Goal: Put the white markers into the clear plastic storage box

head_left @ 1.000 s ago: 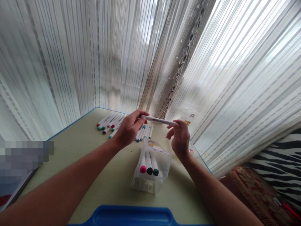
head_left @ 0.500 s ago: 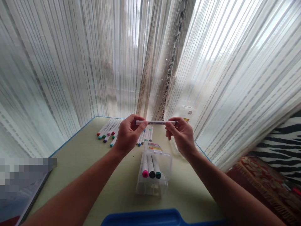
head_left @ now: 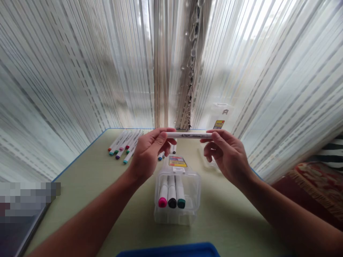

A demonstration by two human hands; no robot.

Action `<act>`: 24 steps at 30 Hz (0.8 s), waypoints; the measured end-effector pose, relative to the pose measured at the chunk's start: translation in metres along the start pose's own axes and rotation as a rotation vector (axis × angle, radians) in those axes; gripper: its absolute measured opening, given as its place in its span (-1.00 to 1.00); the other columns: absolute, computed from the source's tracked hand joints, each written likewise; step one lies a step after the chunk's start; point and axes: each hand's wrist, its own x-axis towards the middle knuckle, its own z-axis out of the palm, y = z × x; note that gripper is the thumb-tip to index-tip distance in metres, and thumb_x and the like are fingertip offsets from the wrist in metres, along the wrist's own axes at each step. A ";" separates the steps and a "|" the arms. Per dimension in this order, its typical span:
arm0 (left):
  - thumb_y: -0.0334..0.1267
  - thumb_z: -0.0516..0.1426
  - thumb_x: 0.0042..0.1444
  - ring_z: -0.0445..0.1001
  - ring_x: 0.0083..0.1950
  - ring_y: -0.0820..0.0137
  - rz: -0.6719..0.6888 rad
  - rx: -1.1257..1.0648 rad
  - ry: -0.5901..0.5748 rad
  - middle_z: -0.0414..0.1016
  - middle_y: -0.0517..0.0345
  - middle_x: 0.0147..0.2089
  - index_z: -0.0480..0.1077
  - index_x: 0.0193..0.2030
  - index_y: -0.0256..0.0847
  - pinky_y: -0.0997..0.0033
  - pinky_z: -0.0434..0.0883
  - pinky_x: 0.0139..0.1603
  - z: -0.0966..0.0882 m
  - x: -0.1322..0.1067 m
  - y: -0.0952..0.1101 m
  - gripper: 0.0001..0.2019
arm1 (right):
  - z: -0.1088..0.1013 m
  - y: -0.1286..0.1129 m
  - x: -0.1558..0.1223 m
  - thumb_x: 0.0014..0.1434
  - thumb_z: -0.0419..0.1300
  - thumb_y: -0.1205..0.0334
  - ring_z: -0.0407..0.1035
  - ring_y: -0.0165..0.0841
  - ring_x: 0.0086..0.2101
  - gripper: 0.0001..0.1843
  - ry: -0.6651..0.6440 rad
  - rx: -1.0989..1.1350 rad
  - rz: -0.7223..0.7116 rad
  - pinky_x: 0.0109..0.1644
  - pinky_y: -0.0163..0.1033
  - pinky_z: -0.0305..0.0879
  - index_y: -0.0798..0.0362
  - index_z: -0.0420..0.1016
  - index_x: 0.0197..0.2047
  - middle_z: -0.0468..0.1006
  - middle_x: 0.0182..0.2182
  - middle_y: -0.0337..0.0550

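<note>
A white marker [head_left: 189, 135] with dark print is held level above the table between my two hands. My left hand [head_left: 150, 148] pinches its left end, and my right hand [head_left: 226, 150] pinches the right end; fingers cover both tips. Below them stands a clear plastic case [head_left: 197, 189] with its lid up. In it lie a pink-capped marker [head_left: 163, 201], a black-capped marker [head_left: 172, 202] and a dark green-capped marker [head_left: 181, 202]. Beyond the case, more markers [head_left: 160, 156] are partly hidden behind my left hand.
Several white markers with coloured caps [head_left: 122, 146] lie at the far left of the table [head_left: 88, 178]. A second clear case [head_left: 219, 117] stands open behind my right hand. A blue object [head_left: 171, 251] is at the near edge. Striped curtains [head_left: 128, 64] hang behind.
My right hand has moved rightward and my left hand has shifted slightly, still with the marker between them. The camera view has shifted a little. The open case keeps its three markers.
</note>
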 end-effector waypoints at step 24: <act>-0.19 0.38 0.02 0.27 -0.60 0.59 -0.026 0.289 0.100 0.40 0.28 -0.54 0.53 -0.24 -0.28 0.57 0.21 -0.61 0.006 -0.003 -0.002 -0.76 | 0.008 0.010 -0.012 0.15 0.40 0.08 0.31 -0.51 -0.70 -0.74 0.019 -0.234 -0.190 -0.71 -0.39 0.24 0.07 0.53 -0.24 0.45 -0.62 -0.36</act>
